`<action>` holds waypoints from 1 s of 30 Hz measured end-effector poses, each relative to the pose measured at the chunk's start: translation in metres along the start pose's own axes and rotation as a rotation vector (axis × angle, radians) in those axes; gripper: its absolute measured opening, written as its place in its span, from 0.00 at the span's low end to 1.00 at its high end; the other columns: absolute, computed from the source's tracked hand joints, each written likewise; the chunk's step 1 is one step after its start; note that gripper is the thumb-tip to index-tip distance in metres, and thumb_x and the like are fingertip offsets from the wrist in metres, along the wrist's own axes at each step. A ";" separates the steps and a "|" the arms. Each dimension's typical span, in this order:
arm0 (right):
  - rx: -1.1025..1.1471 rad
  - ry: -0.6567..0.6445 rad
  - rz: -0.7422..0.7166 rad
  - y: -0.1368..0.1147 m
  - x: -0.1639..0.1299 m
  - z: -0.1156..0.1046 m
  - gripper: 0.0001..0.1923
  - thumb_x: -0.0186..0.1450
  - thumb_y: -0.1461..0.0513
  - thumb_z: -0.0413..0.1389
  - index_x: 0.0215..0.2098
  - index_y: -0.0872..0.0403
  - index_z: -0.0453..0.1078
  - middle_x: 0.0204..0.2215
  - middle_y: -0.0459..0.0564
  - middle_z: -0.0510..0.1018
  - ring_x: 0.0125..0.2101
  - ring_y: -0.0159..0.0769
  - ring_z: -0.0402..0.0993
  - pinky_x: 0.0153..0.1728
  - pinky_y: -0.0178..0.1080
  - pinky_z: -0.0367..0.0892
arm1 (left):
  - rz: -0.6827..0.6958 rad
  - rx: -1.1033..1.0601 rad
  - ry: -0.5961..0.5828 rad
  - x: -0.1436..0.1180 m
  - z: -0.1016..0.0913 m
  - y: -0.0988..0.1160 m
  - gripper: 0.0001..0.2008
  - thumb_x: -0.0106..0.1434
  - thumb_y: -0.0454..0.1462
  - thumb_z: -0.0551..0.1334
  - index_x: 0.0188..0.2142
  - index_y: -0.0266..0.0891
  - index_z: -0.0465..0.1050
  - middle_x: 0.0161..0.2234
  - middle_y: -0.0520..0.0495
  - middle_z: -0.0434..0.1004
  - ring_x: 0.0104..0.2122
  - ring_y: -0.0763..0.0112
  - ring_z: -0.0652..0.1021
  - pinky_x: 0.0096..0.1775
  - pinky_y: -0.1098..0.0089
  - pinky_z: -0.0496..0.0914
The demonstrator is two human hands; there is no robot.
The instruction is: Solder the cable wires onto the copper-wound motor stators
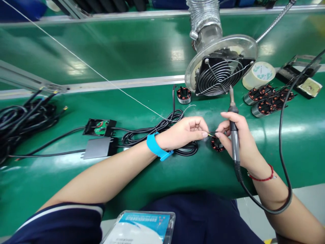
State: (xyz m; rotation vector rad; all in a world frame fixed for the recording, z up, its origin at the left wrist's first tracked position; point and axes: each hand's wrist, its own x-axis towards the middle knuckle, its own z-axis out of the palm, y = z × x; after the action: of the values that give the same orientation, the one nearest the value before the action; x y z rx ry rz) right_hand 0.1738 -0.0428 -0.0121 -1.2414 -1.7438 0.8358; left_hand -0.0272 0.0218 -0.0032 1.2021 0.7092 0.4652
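My left hand [189,132], with a blue strap at the wrist, is closed in a pinch on a thin wire [209,135] that shows a yellow part. My right hand [241,142] is closed around a soldering iron [235,142], its tip pointing up and away. The right thumb and index finger also meet at a dark wire end near the left fingertips. Just below the fingers sits a motor stator [217,145] with copper windings, partly hidden by the right hand. A coiled black cable [137,135] lies beneath my left wrist.
A fume extractor [219,76] hangs over the green bench. Several stators [264,107], a white spool [260,74] and an iron stand [297,74] are at right. At left lie an open circuit box [100,127], a grey box [96,148] and bundled cables [27,118]. Thin solder wire [109,80] crosses above.
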 end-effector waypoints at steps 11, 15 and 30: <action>-0.095 0.164 -0.003 0.009 0.005 0.005 0.25 0.66 0.66 0.58 0.58 0.43 0.59 0.36 0.42 0.77 0.35 0.34 0.75 0.39 0.41 0.71 | -0.054 0.070 0.129 0.004 0.003 0.002 0.06 0.59 0.35 0.64 0.31 0.34 0.69 0.23 0.56 0.67 0.22 0.82 0.65 0.27 0.77 0.60; -0.232 0.102 -0.084 0.011 0.001 0.004 0.23 0.66 0.67 0.56 0.57 0.45 0.59 0.33 0.42 0.76 0.34 0.36 0.74 0.42 0.45 0.69 | -0.095 0.075 0.159 0.005 0.002 0.003 0.05 0.61 0.34 0.62 0.31 0.34 0.68 0.22 0.55 0.67 0.21 0.82 0.63 0.24 0.78 0.58; -0.420 0.156 -0.140 0.006 0.009 0.013 0.22 0.65 0.66 0.56 0.57 0.47 0.62 0.36 0.46 0.80 0.38 0.44 0.70 0.41 0.47 0.65 | -0.150 -0.119 0.131 0.009 0.001 0.002 0.07 0.63 0.30 0.58 0.28 0.33 0.67 0.21 0.54 0.68 0.18 0.84 0.63 0.20 0.82 0.56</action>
State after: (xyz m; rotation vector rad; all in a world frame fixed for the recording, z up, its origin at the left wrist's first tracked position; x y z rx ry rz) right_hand 0.1627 -0.0336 -0.0211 -1.3893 -1.9093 0.2871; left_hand -0.0207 0.0275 -0.0037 1.0052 0.8659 0.4576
